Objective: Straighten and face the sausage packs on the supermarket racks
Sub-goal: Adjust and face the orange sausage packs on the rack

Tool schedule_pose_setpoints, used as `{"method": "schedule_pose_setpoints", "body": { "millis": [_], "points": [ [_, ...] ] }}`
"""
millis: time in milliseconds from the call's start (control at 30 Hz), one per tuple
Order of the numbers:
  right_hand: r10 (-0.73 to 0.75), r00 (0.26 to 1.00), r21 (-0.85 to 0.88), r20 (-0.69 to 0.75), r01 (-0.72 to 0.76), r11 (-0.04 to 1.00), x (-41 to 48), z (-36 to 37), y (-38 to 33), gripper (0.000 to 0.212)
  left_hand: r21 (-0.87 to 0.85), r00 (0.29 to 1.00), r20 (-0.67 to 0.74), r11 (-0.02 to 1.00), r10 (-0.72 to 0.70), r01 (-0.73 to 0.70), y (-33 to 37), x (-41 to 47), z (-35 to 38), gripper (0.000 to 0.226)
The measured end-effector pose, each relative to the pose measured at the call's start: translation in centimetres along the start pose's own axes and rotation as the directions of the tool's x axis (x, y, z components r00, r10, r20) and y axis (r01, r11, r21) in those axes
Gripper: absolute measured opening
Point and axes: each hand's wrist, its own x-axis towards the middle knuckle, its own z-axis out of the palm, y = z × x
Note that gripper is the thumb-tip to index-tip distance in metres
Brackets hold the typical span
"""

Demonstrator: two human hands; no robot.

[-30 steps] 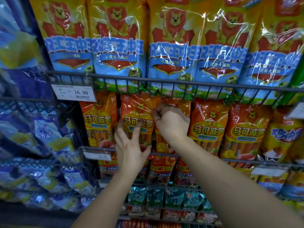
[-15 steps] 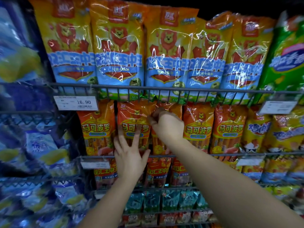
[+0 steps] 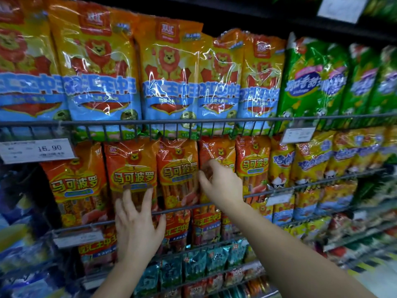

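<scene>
Shift of the right grip (image 3: 221, 186) one pack farther from the price tag (image 3: 36, 150): a second ago clamped on the top of the third orange pack (image 3: 178, 168) counted away from that tag, now curled on the fourth pack (image 3: 217, 152), fingertips and thumb seemingly pinching its film just below the lion print, though blurred by motion. Third pack left upright and label-forward, level with its neighbour nearer the tag; judged faced and done. Left grip (image 3: 137, 224) unchanged: wide, fingers straight and spread, pressed flat on the lower part of the second pack (image 3: 131, 168) from the tag, steadying rather than holding. Fourth pack side by side with the third, label half hidden behind the right grip; pinch point near the pack's tag-side edge, around mid-height, with pack showing above and below the fingers. Likely next: a small pull forward and a turn to bring that label square.
</scene>
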Motion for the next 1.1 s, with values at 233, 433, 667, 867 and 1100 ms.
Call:
{"method": "schedule_pose_setpoints", "body": {
  "millis": [233, 433, 667, 867, 1100],
  "points": [
    [0.063, 0.996, 0.066, -0.063, -0.059, 0.996, -2.7, -1.2, 5.8, 0.009, -0.035, 1.000, 0.022, 0.999, 0.001, 0.000, 1.7, 0.1, 0.8, 0.077],
    [0.089, 0.993, 0.080, -0.078, -0.082, 0.993, -4.0, -2.9, 11.0, 0.011, -0.066, 0.998, -0.019, 0.996, 0.059, -0.060, 5.1, -0.1, 1.0, 0.078],
    [0.085, 0.977, 0.021, -0.194, -0.083, 0.996, -3.4, -6.5, 19.6, 0.015, -0.102, 0.990, 0.009, 0.985, 0.142, -0.141, 13.0, -0.6, 2.6, 0.070],
    [0.030, 0.970, -0.061, -0.240, -0.046, 0.997, -0.8, -10.2, 28.2, 0.025, -0.179, 0.984, 0.049, 0.971, 0.172, -0.161, 24.1, -1.1, 5.8, 0.069],
    [-0.040, 0.962, -0.001, -0.271, 0.041, 0.999, 2.5, -13.4, 34.8, 0.060, -0.298, 0.981, -0.007, 0.936, 0.196, -0.189, 37.9, -0.8, 8.2, 0.068]
  ]
}}
